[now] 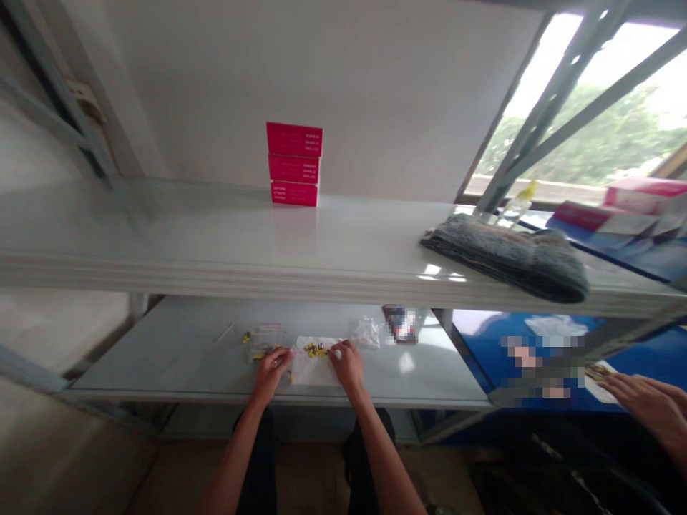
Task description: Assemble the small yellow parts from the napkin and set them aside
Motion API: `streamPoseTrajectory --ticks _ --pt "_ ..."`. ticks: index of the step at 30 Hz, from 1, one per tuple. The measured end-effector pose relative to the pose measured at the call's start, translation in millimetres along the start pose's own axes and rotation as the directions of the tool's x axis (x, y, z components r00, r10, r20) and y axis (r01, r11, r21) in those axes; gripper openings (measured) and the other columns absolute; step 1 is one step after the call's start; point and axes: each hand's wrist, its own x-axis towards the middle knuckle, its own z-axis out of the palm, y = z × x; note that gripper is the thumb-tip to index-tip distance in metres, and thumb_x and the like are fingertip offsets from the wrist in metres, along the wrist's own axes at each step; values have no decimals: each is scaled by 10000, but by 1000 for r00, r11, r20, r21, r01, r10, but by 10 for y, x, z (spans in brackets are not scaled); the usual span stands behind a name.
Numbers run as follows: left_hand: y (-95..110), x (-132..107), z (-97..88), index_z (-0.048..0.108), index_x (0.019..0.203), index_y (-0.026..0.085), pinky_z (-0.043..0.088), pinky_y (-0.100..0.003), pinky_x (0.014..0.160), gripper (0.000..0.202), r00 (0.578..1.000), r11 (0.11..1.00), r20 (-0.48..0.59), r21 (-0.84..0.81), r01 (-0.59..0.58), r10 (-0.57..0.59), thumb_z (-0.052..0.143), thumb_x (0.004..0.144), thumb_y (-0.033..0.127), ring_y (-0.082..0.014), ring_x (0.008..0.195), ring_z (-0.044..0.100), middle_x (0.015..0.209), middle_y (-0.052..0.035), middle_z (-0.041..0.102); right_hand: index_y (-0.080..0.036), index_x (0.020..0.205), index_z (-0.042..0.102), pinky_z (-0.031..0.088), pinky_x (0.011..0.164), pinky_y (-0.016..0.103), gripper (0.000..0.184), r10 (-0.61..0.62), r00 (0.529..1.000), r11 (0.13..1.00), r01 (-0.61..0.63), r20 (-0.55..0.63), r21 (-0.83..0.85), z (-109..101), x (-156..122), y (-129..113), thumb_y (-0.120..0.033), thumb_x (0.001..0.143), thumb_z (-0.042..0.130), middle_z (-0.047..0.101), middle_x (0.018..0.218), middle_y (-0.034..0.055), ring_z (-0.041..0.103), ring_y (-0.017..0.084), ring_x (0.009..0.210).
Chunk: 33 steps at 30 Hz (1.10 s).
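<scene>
On the lower shelf lies a white sheet with a small heap of yellow and dark pieces on it, too small to name. My left hand is at the sheet's left edge, its fingers drawn together; what they hold, if anything, does not show. At the right edge, close to the heap, my right hand has thumb and fingertips pinched, and their contents are too small to make out. Partly behind my left hand lies a clear plastic bag with more small pieces. A few yellow pieces lie left of it.
Another clear bag lies right of the sheet, and a thin white stick far left. The upper shelf juts overhead with stacked pink boxes and a folded grey cloth. At right, another person's hand works over a blue table.
</scene>
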Motion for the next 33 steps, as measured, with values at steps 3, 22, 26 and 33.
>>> streamPoseTrajectory --ticks 3,22,26,33 --pt "52 -11 5 748 823 175 488 -270 759 325 999 999 28 38 -17 16 701 793 496 -216 841 649 846 -51 724 -208 934 756 487 798 285 167 -11 1000 1000 11 12 -19 25 -30 -32 -180 900 595 692 1014 72 654 211 924" --pt "73 0 4 768 839 193 496 -327 840 304 991 988 91 113 -106 96 697 803 486 -226 867 666 872 -59 742 -233 882 773 462 716 232 144 -311 946 899 263 89 349 -249 55 -576 -233 917 633 721 904 46 643 154 756" --pt "66 -1 -3 764 826 197 500 -328 832 308 987 985 113 118 -124 111 684 815 494 -224 856 663 850 -52 737 -254 889 784 473 767 245 151 -320 942 913 278 101 298 -219 25 -619 -198 909 645 735 924 48 677 177 835" --pt "67 -6 -3 765 834 198 498 -322 853 312 992 992 94 91 -87 78 684 809 499 -229 883 666 866 -58 736 -228 802 768 459 675 237 220 -291 955 900 250 64 357 -175 42 -538 -324 934 622 731 819 51 648 164 714"
